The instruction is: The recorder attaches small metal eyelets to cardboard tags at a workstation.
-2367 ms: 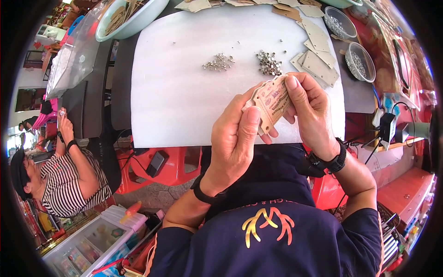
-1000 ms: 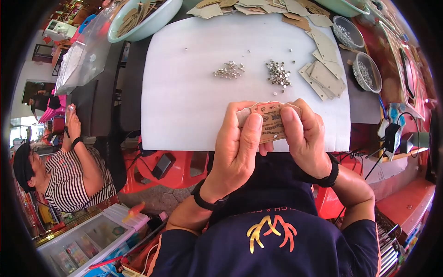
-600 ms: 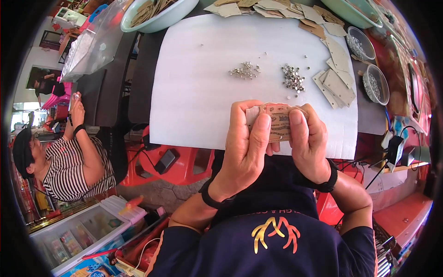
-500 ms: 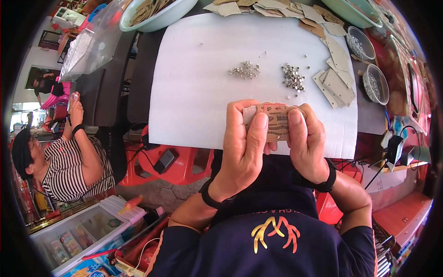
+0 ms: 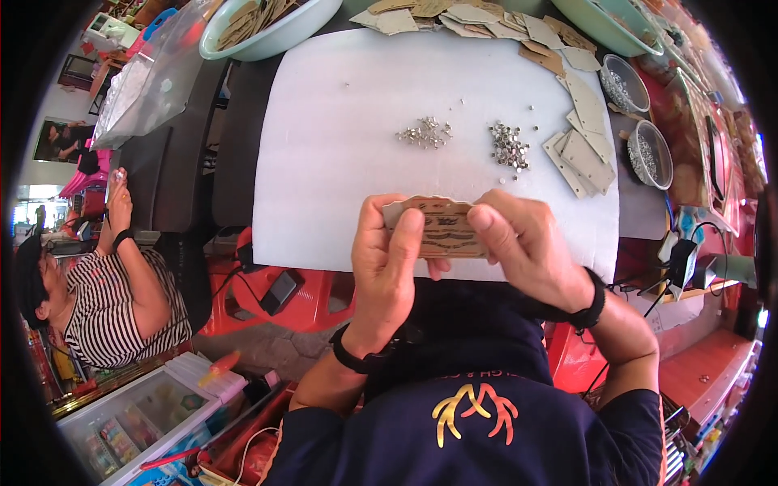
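Note:
Between my hands, at the near edge of a white foam sheet (image 5: 316,154), is a brown printed card (image 5: 445,228) with a wavy top edge. My left hand (image 5: 387,263) grips its left end, thumb on the printed face and fingers behind. Closed on the right end is my right hand (image 5: 528,247), its thumb pressed near the upper corner. Beyond the hands lie two loose heaps of small silver metal studs, a left heap (image 5: 425,133) and a right heap (image 5: 509,146). Several flat grey-beige pieces (image 5: 577,160) with small holes overlap to the right.
Two clear bowls of small metal parts, a far one (image 5: 624,85) and a nearer one (image 5: 650,155), stand at right. Pale green basins (image 5: 271,44) and more flat pieces (image 5: 478,20) line the back. A person in a striped top (image 5: 121,300) sits at left near a red stool (image 5: 316,300).
My hands have moved slightly apart, with more of the card showing between them. The right hand has turned, its thumb now at the card's upper corner.

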### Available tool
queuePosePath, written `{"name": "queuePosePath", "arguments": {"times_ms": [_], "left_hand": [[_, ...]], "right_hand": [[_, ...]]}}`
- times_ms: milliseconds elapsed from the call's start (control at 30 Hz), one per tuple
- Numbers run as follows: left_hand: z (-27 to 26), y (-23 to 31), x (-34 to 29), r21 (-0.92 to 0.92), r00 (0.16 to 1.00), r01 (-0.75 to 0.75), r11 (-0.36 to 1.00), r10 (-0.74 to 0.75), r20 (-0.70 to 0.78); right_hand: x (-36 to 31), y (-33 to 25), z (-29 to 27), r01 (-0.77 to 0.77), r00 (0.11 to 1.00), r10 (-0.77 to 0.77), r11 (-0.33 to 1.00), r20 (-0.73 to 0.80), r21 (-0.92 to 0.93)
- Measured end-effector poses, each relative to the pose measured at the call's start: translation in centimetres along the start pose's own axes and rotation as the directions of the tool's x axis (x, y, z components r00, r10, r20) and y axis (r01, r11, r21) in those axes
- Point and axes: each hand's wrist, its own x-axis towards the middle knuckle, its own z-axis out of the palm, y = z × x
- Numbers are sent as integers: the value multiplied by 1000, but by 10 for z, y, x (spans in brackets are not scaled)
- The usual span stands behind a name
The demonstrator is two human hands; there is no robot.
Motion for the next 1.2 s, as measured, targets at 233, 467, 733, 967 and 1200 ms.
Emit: {"name": "queuePosePath", "arguments": {"times_ms": [233, 467, 733, 967, 1200], "left_hand": [[-29, 1, 0, 85, 998, 36, 996, -32, -47], [-33, -1, 1, 57, 998, 62, 996, -62, 7], [-37, -1, 2, 65, 997, 75, 995, -76, 6], [-33, 0, 7, 60, 994, 106, 992, -107, 2], [-22, 5, 18, 98, 995, 47, 994, -55, 87]], "right_hand": [[80, 13, -53, 23, 990, -65, 947, -123, -320], [132, 42, -59, 165, 984, -170, 787, 48, -594], [145, 48, -45, 218, 976, -137, 527, 171, -821], [147, 54, -49, 230, 973, -142, 527, 182, -818], [118, 18, -43, 66, 986, 11, 890, 166, -451]]}}
